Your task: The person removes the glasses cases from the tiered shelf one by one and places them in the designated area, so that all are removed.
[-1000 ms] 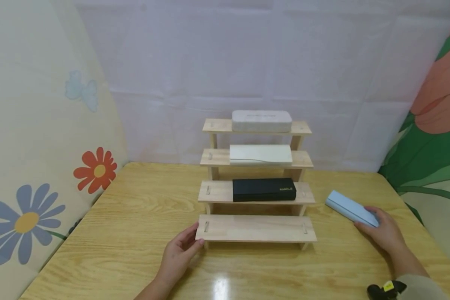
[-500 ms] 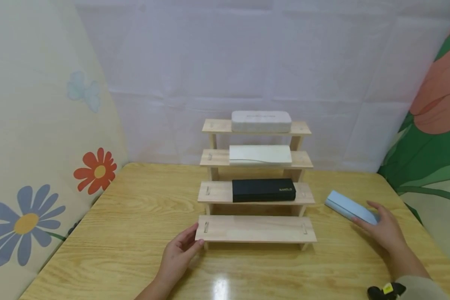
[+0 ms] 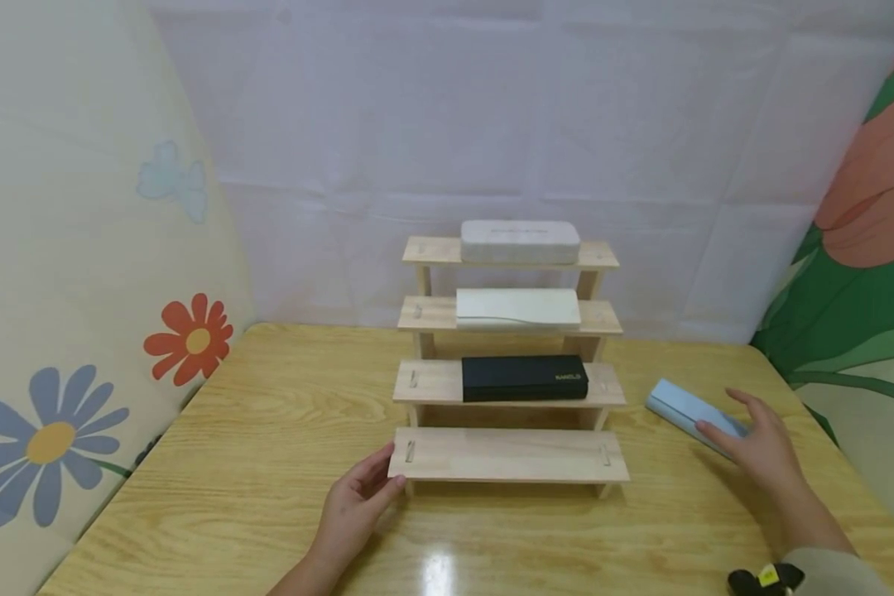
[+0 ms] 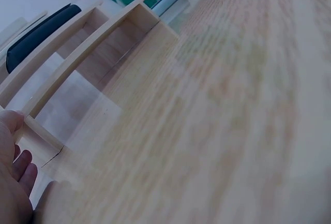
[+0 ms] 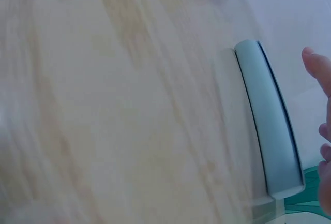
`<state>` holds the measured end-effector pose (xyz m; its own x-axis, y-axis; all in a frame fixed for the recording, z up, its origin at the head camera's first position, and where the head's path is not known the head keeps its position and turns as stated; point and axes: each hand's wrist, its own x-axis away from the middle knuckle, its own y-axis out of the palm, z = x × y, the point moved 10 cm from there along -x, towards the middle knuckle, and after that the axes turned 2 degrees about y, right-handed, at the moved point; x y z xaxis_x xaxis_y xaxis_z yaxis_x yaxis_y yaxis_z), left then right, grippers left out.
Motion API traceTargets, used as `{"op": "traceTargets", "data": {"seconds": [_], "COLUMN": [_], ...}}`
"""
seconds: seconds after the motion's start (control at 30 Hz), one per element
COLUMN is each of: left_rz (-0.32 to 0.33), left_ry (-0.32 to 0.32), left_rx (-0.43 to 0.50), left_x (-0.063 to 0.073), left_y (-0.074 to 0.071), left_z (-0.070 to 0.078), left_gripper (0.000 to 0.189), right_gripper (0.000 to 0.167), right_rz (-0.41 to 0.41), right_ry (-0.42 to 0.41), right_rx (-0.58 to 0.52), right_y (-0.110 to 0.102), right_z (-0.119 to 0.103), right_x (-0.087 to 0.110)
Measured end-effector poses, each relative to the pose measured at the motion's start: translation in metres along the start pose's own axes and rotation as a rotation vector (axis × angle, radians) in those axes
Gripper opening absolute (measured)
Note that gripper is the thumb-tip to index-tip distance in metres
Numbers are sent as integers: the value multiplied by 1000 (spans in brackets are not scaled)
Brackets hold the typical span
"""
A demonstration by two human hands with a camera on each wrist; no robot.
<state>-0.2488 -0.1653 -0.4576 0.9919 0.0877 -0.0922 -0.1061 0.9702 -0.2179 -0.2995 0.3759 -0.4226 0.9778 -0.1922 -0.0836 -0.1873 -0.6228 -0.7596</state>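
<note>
In the head view, my left hand [image 3: 348, 507] holds the left end of the bottom board of a four-step wooden display stand [image 3: 507, 454], thumb at the front corner. A light blue glasses case [image 3: 685, 407] lies slantwise on the table, right of the stand. Over its near end is my right hand [image 3: 767, 447], thumb and index finger spread; the right wrist view shows the fingers [image 5: 321, 69] apart from the blue case [image 5: 270, 125]. On the stand's upper steps sit a whitish case [image 3: 520, 242], a white flap case [image 3: 517, 307] and a black case [image 3: 525, 377] with gold lettering.
The stand stands on a wood-grain table [image 3: 283, 414]. Behind it hangs a white cloth [image 3: 387, 124]. Flower-printed panels [image 3: 52, 273] flank the table on both sides. A black strap piece with a yellow label [image 3: 767, 577] is at my right sleeve.
My right hand has let go of the blue glasses case; its fingers have spread and lifted off. The case lies in the same place. My left hand stays at the stand.
</note>
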Motion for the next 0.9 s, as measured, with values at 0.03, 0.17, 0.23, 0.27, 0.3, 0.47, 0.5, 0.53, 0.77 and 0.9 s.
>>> {"op": "traceTargets", "data": {"seconds": [0.03,0.17,0.23,0.27,0.3,0.47,0.5,0.53,0.77,0.9], "left_rz": [-1,-3,-5,-5,-5,-6,-5,-6,-7,-12], "left_ry": [0,1,2,3,4,7,8,9,17,15], "left_rx": [0,0,0,1,0,-1,-3,-3,-9,-14], "left_x": [0,1,1,1,1,1,1,1,1,0], "left_y": [0,0,0,0,0,1,0,1,0,0], "left_z": [0,0,1,1,1,0,0,0,1,1], "left_gripper": [47,47,47,47,47,47,47,47,47,48], "right_gripper": [88,88,88,88,88,88,87,87,83,81], "right_rz": [0,2,-1,-3,-8,-21,-21,-20,-15,-22], "right_ry": [-3,-25,-35,-40,-44,-66,-72,-79,-122,-139], "right_rx": [-7,-22,-24,-26,-33,-78,-87,-94,-148,-190], "right_y": [0,1,2,2,2,2,1,1,0,2], "right_z": [-2,-12,-16,-18,-20,-32,-34,-37,-56,-67], "right_x": [0,1,1,1,1,2,2,2,3,4]}}
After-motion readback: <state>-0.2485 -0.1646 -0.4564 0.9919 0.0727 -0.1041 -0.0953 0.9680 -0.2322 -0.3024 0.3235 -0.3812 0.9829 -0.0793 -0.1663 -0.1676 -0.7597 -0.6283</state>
